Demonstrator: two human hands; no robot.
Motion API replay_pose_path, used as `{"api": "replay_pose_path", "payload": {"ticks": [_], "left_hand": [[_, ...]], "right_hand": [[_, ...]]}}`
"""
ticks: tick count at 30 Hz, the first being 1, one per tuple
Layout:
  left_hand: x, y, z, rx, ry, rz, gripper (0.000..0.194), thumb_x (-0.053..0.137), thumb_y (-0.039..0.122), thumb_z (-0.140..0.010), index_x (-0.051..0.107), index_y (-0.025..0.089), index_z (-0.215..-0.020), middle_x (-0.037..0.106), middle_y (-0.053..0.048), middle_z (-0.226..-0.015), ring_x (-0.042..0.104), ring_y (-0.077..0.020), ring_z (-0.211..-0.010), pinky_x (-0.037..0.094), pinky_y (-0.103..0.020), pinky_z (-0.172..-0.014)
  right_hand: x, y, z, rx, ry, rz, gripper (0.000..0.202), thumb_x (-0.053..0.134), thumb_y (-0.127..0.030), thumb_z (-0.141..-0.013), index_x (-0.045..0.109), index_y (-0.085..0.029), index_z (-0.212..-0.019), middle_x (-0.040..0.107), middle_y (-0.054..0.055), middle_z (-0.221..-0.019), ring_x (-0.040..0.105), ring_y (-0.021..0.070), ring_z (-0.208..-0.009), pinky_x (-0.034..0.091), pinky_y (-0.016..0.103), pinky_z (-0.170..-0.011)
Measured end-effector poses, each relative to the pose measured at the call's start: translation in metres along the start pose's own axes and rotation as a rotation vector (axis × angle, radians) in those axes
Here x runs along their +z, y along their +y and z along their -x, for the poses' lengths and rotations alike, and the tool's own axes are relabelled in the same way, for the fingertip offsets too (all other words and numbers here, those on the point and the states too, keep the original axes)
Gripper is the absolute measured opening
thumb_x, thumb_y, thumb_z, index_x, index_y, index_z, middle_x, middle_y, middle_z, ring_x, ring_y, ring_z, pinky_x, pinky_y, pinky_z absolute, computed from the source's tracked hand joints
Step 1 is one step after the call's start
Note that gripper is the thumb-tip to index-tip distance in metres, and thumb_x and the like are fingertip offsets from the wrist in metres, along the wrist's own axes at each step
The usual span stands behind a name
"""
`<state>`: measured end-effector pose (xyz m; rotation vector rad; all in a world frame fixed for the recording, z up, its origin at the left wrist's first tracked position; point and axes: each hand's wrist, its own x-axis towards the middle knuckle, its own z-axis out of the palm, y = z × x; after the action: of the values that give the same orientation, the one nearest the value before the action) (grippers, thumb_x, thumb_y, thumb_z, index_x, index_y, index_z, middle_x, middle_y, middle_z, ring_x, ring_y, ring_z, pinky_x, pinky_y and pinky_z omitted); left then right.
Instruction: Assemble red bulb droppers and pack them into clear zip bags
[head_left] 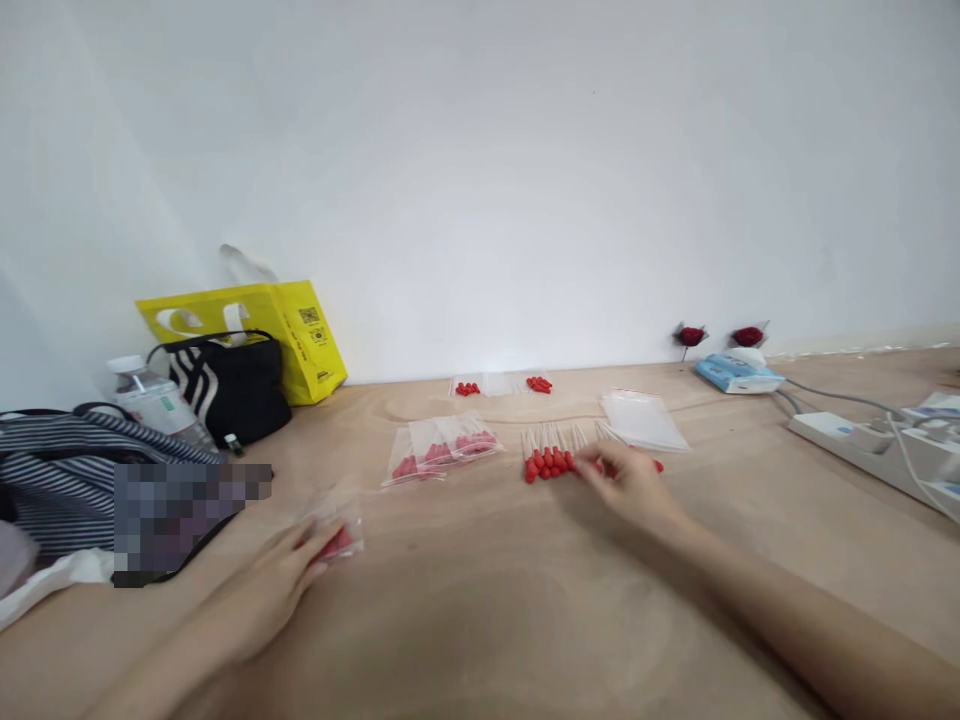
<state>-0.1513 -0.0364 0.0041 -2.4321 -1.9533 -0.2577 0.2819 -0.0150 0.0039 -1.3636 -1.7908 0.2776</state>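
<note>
My left hand is at the lower left, its fingers closed on a small clear zip bag with red pieces inside. To the right, my right hand reaches into a row of red-tipped white sticks, thumb and fingers pinched together at the row's right part. Whatever lies between those fingertips is mostly hidden; the nearest things are the red tips. Some red tips show behind the hand too. Between my hands, farther back, several filled zip bags overlap one another.
Flat clear bags lie behind my right hand. By the wall are bags with red pieces. A yellow bag, black pouch, bottle and striped bag stand left. A blue tissue pack and power strip lie right.
</note>
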Motion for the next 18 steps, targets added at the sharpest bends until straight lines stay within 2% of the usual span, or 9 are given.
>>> {"api": "replay_pose_path", "payload": {"ticks": [2, 3, 6, 8, 11, 13, 16, 18], "left_hand": [[-0.009, -0.008, -0.021, 0.044, -0.082, -0.012, 0.049, 0.040, 0.042, -0.077, 0.053, 0.021, -0.119, 0.045, -0.008, -0.129, 0.037, -0.0285, -0.120, 0.031, -0.042, -0.099], [-0.013, -0.009, -0.033, 0.061, -0.108, 0.001, 0.050, 0.040, 0.041, -0.076, 0.051, 0.020, -0.120, 0.044, -0.008, -0.130, 0.035, -0.0281, -0.122, 0.030, -0.042, -0.099], [-0.020, -0.006, -0.063, 0.072, -0.130, 0.089, 0.056, 0.041, 0.038, -0.075, 0.043, 0.015, -0.125, 0.039, -0.011, -0.133, 0.031, -0.0271, -0.124, 0.028, -0.042, -0.100], [-0.021, -0.004, -0.078, 0.055, -0.148, 0.149, 0.060, 0.042, 0.035, -0.074, 0.037, 0.010, -0.127, 0.035, -0.015, -0.134, 0.031, -0.0270, -0.124, 0.027, -0.042, -0.100], [-0.016, -0.002, -0.089, 0.048, -0.148, 0.228, 0.063, 0.044, 0.029, -0.070, 0.034, 0.004, -0.127, 0.031, -0.018, -0.136, 0.032, -0.0266, -0.124, 0.025, -0.040, -0.102], [-0.011, -0.001, -0.091, 0.050, -0.114, 0.293, 0.064, 0.041, 0.023, -0.067, 0.032, 0.005, -0.128, 0.031, -0.016, -0.137, 0.032, -0.0246, -0.124, 0.024, -0.039, -0.102], [0.000, 0.002, -0.088, 0.024, 0.015, 0.375, 0.060, 0.035, 0.020, -0.068, 0.034, 0.007, -0.127, 0.037, -0.013, -0.134, 0.034, -0.0233, -0.123, 0.027, -0.037, -0.102], [0.005, 0.004, -0.086, -0.032, 0.167, 0.380, 0.051, 0.034, 0.026, -0.074, 0.039, 0.012, -0.123, 0.041, -0.010, -0.132, 0.035, -0.0250, -0.123, 0.029, -0.038, -0.101]], "right_hand": [[-0.021, 0.027, -0.023, 0.253, 0.154, 0.219, 0.016, 0.049, -0.025, -0.073, 0.062, -0.020, -0.079, 0.065, 0.004, -0.084, 0.058, 0.0172, -0.074, 0.042, 0.026, -0.065], [-0.031, 0.042, -0.034, 0.401, 0.157, 0.326, 0.016, 0.051, -0.027, -0.072, 0.063, -0.021, -0.080, 0.065, 0.004, -0.088, 0.058, 0.0182, -0.080, 0.042, 0.026, -0.068], [-0.055, 0.088, -0.054, 0.609, 0.184, 0.407, 0.023, 0.057, -0.028, -0.065, 0.064, -0.015, -0.082, 0.064, 0.014, -0.088, 0.059, 0.0269, -0.082, 0.042, 0.033, -0.064], [-0.061, 0.110, -0.058, 0.712, 0.185, 0.423, 0.028, 0.062, -0.030, -0.059, 0.064, -0.011, -0.080, 0.064, 0.018, -0.083, 0.060, 0.0298, -0.077, 0.043, 0.034, -0.059], [-0.059, 0.130, -0.057, 0.807, 0.183, 0.419, 0.028, 0.067, -0.033, -0.053, 0.064, -0.011, -0.069, 0.064, 0.019, -0.072, 0.060, 0.0307, -0.071, 0.043, 0.034, -0.054], [-0.056, 0.137, -0.056, 0.844, 0.194, 0.409, 0.022, 0.068, -0.033, -0.050, 0.062, -0.014, -0.060, 0.063, 0.017, -0.065, 0.060, 0.0308, -0.067, 0.043, 0.035, -0.051], [-0.053, 0.141, -0.053, 0.862, 0.231, 0.377, 0.015, 0.067, -0.030, -0.050, 0.059, -0.018, -0.052, 0.061, 0.011, -0.057, 0.060, 0.0293, -0.064, 0.043, 0.037, -0.052], [-0.053, 0.139, -0.051, 0.845, 0.277, 0.346, 0.011, 0.065, -0.028, -0.052, 0.059, -0.019, -0.052, 0.060, 0.009, -0.056, 0.060, 0.0291, -0.065, 0.044, 0.038, -0.056]]}}
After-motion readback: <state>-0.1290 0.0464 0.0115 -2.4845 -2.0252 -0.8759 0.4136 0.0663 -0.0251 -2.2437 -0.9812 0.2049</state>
